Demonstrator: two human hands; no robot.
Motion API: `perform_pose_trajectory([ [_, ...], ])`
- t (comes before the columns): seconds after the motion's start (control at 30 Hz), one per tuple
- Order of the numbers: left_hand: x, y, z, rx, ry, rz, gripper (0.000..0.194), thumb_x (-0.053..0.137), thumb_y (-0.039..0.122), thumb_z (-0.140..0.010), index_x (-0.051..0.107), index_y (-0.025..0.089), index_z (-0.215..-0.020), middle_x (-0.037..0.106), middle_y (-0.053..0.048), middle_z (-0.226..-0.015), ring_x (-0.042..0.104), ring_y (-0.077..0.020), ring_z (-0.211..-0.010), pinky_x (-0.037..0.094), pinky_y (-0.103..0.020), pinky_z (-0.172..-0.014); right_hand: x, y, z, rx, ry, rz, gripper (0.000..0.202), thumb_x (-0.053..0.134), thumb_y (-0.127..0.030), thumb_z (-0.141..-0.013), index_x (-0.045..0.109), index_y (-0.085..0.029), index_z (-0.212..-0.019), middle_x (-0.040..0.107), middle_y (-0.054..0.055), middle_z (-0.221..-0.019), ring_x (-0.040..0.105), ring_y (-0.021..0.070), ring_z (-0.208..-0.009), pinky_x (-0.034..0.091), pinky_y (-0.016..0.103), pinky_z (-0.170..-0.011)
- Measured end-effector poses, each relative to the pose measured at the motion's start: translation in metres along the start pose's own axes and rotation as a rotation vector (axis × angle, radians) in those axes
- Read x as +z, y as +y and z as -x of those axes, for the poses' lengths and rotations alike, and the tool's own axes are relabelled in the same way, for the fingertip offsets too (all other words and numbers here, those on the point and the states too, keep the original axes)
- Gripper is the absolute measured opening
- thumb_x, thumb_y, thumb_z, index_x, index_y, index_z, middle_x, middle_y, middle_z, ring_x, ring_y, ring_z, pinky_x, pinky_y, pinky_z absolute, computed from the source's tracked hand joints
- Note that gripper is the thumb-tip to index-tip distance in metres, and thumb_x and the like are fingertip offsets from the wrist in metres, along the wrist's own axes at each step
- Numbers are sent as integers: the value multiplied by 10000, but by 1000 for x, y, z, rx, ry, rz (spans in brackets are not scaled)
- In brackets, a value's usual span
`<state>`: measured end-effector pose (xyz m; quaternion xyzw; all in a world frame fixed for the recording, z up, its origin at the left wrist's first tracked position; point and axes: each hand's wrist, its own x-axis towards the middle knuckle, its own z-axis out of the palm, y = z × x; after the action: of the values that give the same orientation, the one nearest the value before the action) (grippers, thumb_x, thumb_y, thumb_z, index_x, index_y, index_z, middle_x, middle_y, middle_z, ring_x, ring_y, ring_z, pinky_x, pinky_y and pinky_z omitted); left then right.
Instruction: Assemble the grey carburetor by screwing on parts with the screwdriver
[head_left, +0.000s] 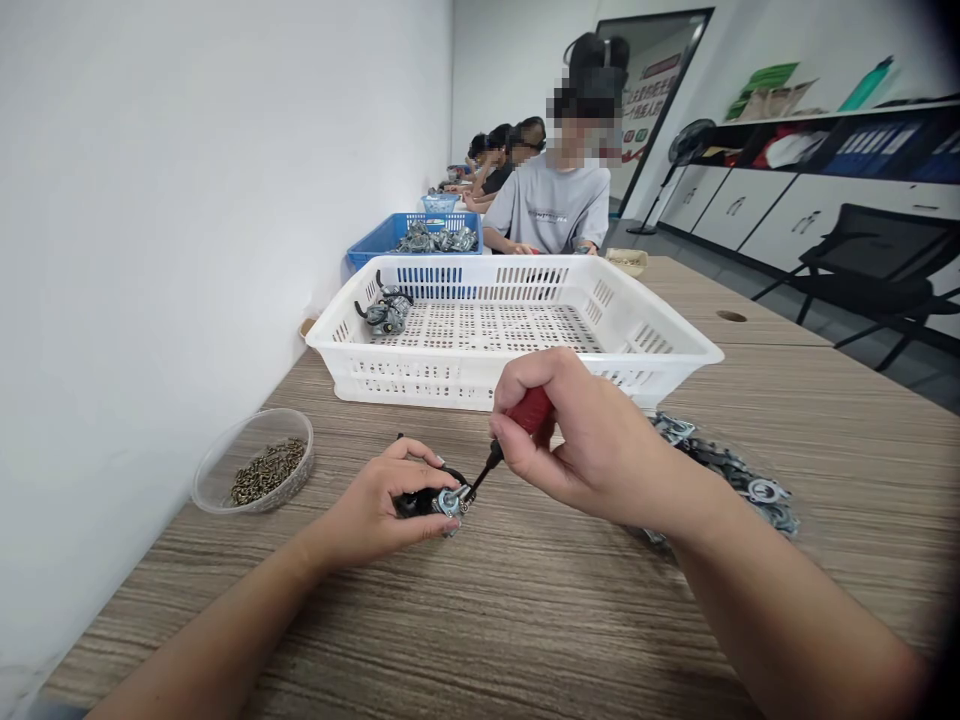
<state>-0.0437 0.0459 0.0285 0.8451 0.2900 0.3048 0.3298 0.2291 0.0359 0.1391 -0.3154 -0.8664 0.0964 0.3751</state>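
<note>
My left hand (390,505) is closed around a small metal-and-black assembly (448,500), pressing it against the wooden table. A black cable or lever part sticks out behind its fingers. In my right hand (577,440) is a screwdriver with a red handle (529,408), tilted down to the left. Its dark shaft reaches the metal part beside my left fingertips; the exact contact at the tip is too small to tell. To the left stands a clear round tub (255,460) of small brass-coloured screws (268,470). Grey metal parts (720,470) lie in a pile behind my right forearm.
A white perforated basket (517,375) stands across the table, with a few assemblies (386,308) in its left corner. Behind it are a blue basket (367,240) of metal parts and a seated person (559,205). A white wall (187,200) borders the table's left side.
</note>
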Motion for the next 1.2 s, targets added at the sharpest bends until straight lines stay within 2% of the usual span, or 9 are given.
perform_pose_trajectory([
  [0.2,-1,2,0,-14,-10,-7,294,867,332,-936,838,253,-1218,843,-88,-1098,644,-294,-1239,564,-448,-1070,3,2,0,-14,14,-3,159,609,-167,-1007,479,-228,-1076,661,-27,-795,595,127,-598,439,266,-559],
  [0.57,0,2,0,-18,-14,-19,317,877,332,-926,830,260,-1231,831,-85,-1118,641,-292,-1254,567,-454,-1070,5,2,-2,-22,3,24,141,599,-195,-1025,475,-234,-1079,638,-35,-779,579,125,-590,421,256,-555],
  [0.73,1,2,2,-49,-2,-23,332,897,349,-903,833,261,-1217,784,-105,-1175,663,-290,-1258,576,-453,-1076,3,-2,-1,-66,-70,40,110,566,-215,-1054,467,-231,-1100,663,-4,-846,593,144,-633,429,279,-584],
  [0.87,3,3,2,-47,13,-10,350,927,348,-873,817,239,-1187,768,-106,-1182,674,-282,-1238,577,-432,-1081,-7,-11,2,-54,-185,15,108,536,-264,-1106,473,-220,-1182,695,84,-1058,655,183,-780,495,323,-666],
  [0.93,4,3,2,-40,19,-11,353,939,340,-861,812,232,-1173,765,-106,-1178,666,-282,-1239,573,-427,-1086,-15,-15,5,-27,-240,-10,170,525,-249,-1113,472,-222,-1273,680,139,-1245,681,202,-882,543,354,-743],
  [1.0,4,3,2,-48,21,-10,354,945,340,-856,817,234,-1168,754,-110,-1191,661,-283,-1249,564,-430,-1099,-23,-17,8,10,-291,-42,227,500,-210,-1117,477,-239,-1341,669,146,-1340,700,213,-964,572,369,-806],
  [1.1,4,4,2,-67,10,8,352,937,357,-865,821,246,-1178,737,-112,-1200,661,-287,-1250,566,-435,-1097,-27,-18,9,16,-313,-61,155,539,-246,-1131,568,-264,-1283,743,77,-1200,721,199,-926,572,334,-767],
  [1.17,3,5,2,-76,1,17,335,925,363,-876,823,246,-1173,729,-111,-1192,665,-286,-1232,572,-435,-1089,-24,-17,7,-58,-219,44,60,626,-326,-1113,634,-267,-1119,751,12,-947,685,168,-742,502,307,-639],
  [1.2,2,6,2,-81,0,20,326,921,364,-880,824,244,-1167,725,-110,-1185,667,-284,-1221,574,-436,-1087,-22,-16,6,-103,-152,121,120,656,-360,-1101,642,-265,-1029,717,-13,-822,639,155,-651,449,307,-587],
])
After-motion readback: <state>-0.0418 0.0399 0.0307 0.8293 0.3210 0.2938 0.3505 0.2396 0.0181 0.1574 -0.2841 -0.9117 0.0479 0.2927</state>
